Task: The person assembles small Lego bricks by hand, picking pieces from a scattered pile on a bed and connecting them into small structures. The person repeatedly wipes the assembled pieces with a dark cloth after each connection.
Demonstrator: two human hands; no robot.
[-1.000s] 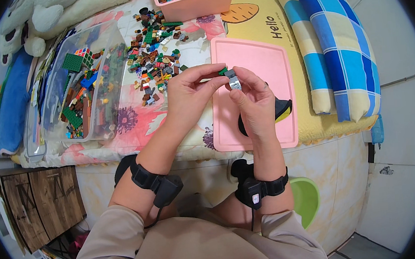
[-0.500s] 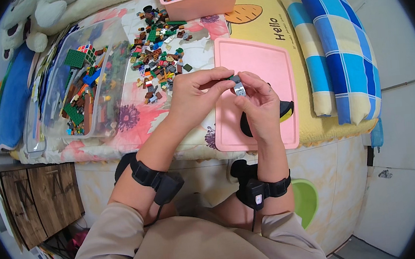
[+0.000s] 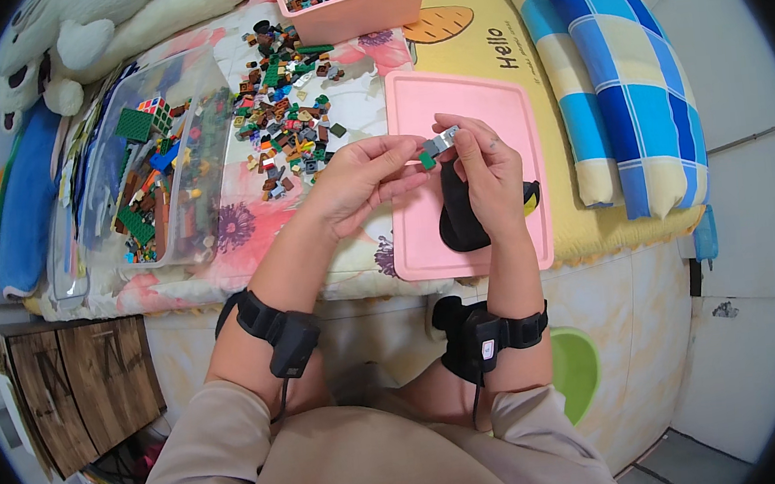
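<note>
Over the pink lid (image 3: 421, 256), both hands meet at a small assembly of grey building bricks (image 3: 441, 142) with a green brick (image 3: 426, 160) at its lower left end. My right hand (image 3: 494, 175) is closed, pinching the grey part between thumb and fingers. My left hand (image 3: 366, 181) holds the green end at its fingertips, its other fingers loosely bent. Beneath my right hand lies a black item (image 3: 461, 217) with a bit of yellow, partly covered by that hand. Left of my left hand, loose building bricks (image 3: 279, 113) are spread over the flowered cloth.
A clear plastic box (image 3: 180, 242) of bricks and a puzzle cube (image 3: 155, 110) stands on the left. At the back is a pink bin (image 3: 358, 14) with more bricks. Checked blue cushions (image 3: 628, 92) lie right, a white plush toy (image 3: 80, 48) far left. A green basin (image 3: 574, 373) is below the bed edge.
The brick assembly has turned, and its green end now shows toward my left hand. My left hand has shifted slightly down, with its fingers looser. The whole view has moved slightly.
</note>
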